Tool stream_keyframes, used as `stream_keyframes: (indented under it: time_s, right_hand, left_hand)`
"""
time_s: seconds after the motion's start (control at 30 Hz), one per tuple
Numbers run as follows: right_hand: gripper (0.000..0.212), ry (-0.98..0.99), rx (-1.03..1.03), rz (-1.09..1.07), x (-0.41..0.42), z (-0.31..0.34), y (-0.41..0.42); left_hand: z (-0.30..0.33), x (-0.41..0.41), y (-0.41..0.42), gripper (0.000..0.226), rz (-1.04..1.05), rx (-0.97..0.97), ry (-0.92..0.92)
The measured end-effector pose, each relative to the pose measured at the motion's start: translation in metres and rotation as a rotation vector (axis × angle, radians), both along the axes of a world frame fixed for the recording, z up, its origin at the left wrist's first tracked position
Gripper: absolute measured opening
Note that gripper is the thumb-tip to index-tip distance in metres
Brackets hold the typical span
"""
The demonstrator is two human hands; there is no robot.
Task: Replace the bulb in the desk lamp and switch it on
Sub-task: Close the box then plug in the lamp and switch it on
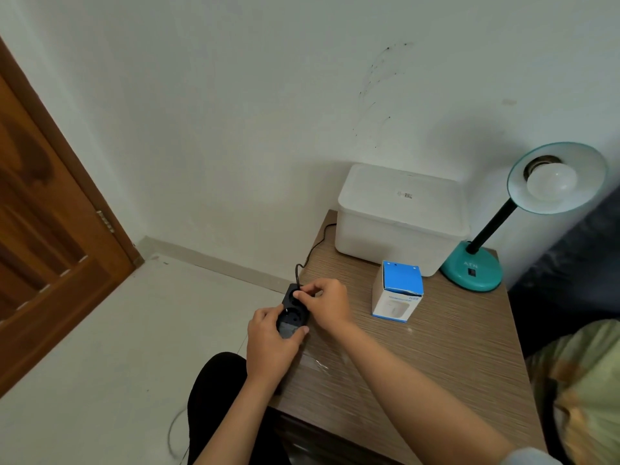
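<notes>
pale walls and a wooden door [50,209] frame a brown tabletop [436,357] in the corner. far on it sits a white storage box [399,216], and right of that a teal desk lamp [483,260] with a white bulb [552,181] seated in its shade. a blue-and-white bulb carton [397,292] stands near the box. at the tabletop's left edge the left hand [271,350] grips a black power strip [291,310], while the right hand [327,302] fingers pinch a black plug [298,292] at it.
</notes>
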State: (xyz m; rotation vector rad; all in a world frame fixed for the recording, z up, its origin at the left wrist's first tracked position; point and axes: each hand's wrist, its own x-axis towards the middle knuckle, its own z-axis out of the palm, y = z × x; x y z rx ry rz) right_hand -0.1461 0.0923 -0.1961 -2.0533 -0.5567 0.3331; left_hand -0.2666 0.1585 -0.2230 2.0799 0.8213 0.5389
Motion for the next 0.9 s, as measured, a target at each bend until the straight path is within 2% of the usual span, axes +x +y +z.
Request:
stream_keyframes:
  time_s: [0.2,0.33,0.47,0.6,0.7,0.77,0.9]
  right_hand:
    - [0.019,0.074,-0.002,0.026,-0.001,0.004,-0.008]
    - [0.021,0.107,0.143,-0.003,-0.017,0.007,-0.043]
    - [0.021,0.112,0.176,-0.092,-0.038,-0.008,-0.107]
    - [0.016,0.043,0.127,-0.296,-0.034,-0.032,-0.175]
    - [0.014,-0.086,0.047,-0.449,-0.009,-0.036,-0.217]
    - [0.013,-0.187,-0.012,-0.5,0.011,-0.032,-0.234]
    - [0.007,-0.259,-0.063,-0.587,0.059,-0.024,-0.256]
  left_hand:
    - [0.005,0.0,-0.002,0.058,-0.017,0.014,0.047]
    - [0.01,0.001,-0.006,0.058,-0.042,0.077,0.135]
    - [0.012,-0.001,-0.047,0.054,-0.05,0.242,0.04]
    - [0.005,0.014,-0.105,0.04,-0.237,0.199,-0.055]
    - [-0.003,0.04,-0.143,0.039,-0.416,0.178,-0.057]
    - [-0.007,0.06,-0.16,0.038,-0.53,0.188,-0.052]
    - [-0.011,0.115,-0.19,0.037,-0.73,0.241,0.046]
